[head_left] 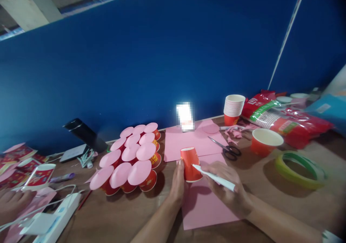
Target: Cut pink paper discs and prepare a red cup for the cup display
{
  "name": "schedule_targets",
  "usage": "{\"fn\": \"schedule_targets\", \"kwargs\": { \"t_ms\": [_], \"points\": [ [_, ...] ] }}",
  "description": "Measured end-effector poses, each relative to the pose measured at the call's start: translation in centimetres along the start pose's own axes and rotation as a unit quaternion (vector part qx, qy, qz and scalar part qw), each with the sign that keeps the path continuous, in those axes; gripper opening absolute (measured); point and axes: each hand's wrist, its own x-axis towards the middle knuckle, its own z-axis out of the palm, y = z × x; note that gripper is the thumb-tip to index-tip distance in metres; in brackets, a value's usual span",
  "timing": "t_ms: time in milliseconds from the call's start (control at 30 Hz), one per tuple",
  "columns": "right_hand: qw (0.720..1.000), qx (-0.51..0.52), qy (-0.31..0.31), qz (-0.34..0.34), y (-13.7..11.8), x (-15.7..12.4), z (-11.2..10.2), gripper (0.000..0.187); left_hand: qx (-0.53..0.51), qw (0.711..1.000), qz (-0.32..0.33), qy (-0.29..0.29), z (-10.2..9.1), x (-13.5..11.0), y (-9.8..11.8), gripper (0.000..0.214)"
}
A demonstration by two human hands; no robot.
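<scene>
My left hand (177, 181) steadies a red paper cup (189, 168) that stands upside down on a pink paper sheet (205, 207). My right hand (225, 187) is closed around a white pen (213, 177), its tip touching the cup's side near the base. A second pink sheet (189, 142) lies just behind. To the left sits a cluster of several red cups (129, 160) lying on their sides, each capped with a pink paper disc.
Black-handled scissors (227, 149), pink scraps, a stack of red cups (233, 109), a single upright red cup (265, 142), red packets (286, 120) and a green tape roll (300, 169) are at the right. A power strip (51, 219) and another person's hand (10, 203) are at the left.
</scene>
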Motion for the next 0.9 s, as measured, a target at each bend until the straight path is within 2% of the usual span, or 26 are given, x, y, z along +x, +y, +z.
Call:
{"fn": "schedule_targets", "kwargs": {
  "t_ms": [233,467,667,900],
  "points": [
    [1.000,-0.009,-0.019,0.018,0.0,-0.2,0.0,0.022,0.016,1.000,0.010,0.011,-0.4,0.3,-0.7,0.049],
    [1.000,-0.004,-0.015,0.018,0.0,-0.1,-0.1,0.018,-0.017,1.000,-0.009,0.014,0.6,-0.6,1.0,0.034],
    [1.000,-0.017,-0.009,0.022,0.0,0.0,-0.2,0.015,-0.062,0.997,-0.020,0.029,0.5,-0.1,0.0,0.045],
    [0.999,-0.024,0.003,0.026,0.0,-0.2,-0.1,0.014,-0.109,0.993,-0.050,-0.012,-0.1,0.3,-0.6,0.049]
  ]
}}
